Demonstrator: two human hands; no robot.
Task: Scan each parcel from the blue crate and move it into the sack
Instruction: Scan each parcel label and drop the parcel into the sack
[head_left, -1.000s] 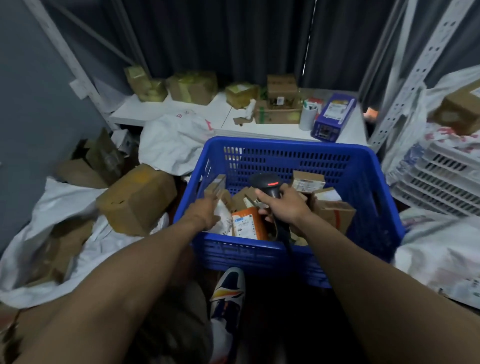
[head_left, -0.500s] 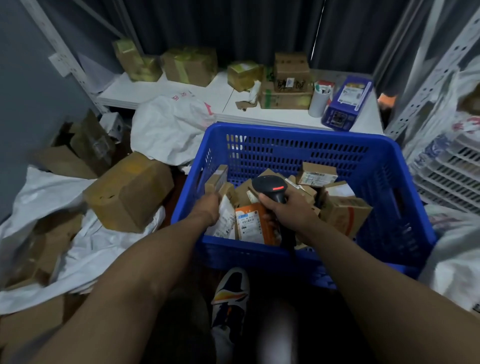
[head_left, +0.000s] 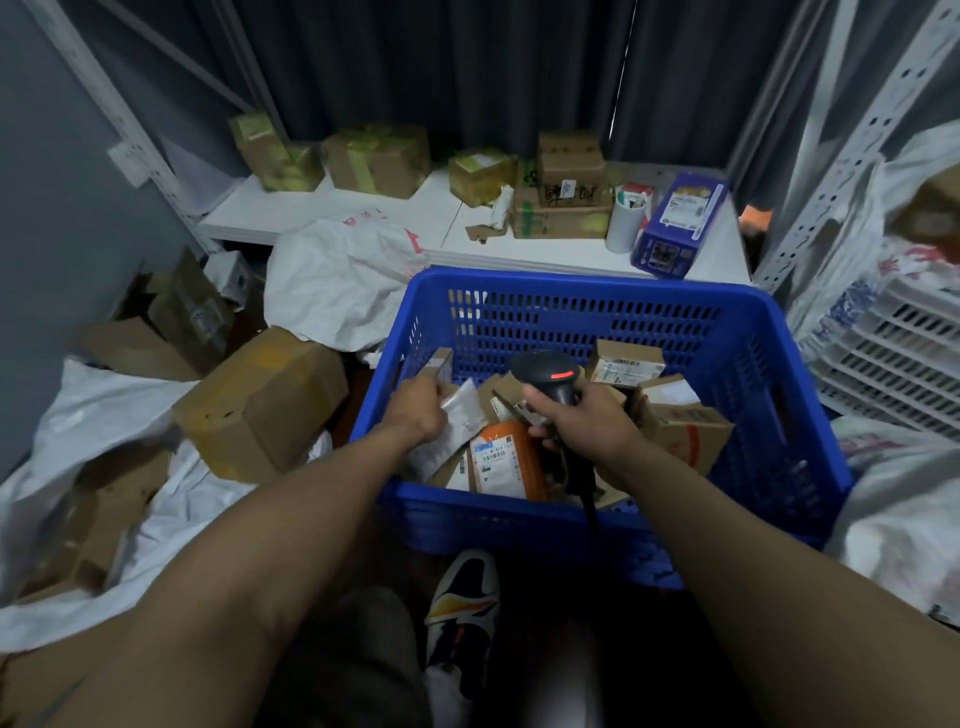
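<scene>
White pouch (head_left: 459, 422) higher, its writing illegible

At the top middle of the frame, a white shelf (head_left: 395, 218) holds boxes. Brown boxes with yellow tape (head_left: 376, 156) sit at its left end. Two plain brown boxes (head_left: 566, 192) are stacked near the middle. A white cup (head_left: 626, 221) and a blue box (head_left: 678, 223) stand at the right end. Lower down, the blue crate (head_left: 571, 312) sits on the dark floor (head_left: 349, 410). A white sack (head_left: 104, 400) lies on the floor at the left, with a big brown box (head_left: 265, 400) on it.
</scene>
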